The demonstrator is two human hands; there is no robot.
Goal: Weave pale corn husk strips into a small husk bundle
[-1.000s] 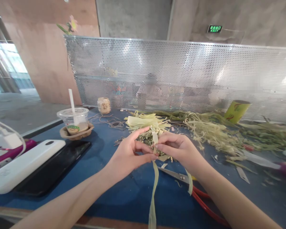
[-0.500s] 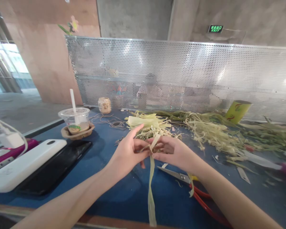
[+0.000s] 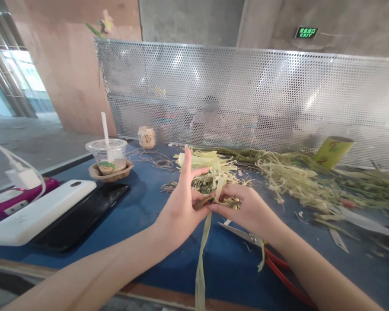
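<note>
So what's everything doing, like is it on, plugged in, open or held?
Left hand: pinching the pale strip
Right hand: pinching it
Pale strip: held, long end hanging
Scissors: lying flat; open or shut unclear
Exit sign: lit green
Black phone: flat, nothing lit
Charger: plugged into purple power strip
Clear cup: upright, straw in

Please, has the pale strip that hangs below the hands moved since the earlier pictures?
Yes. Against the scissors, the pale strip has moved left in the picture, so its gap from their tip is wider.
</note>
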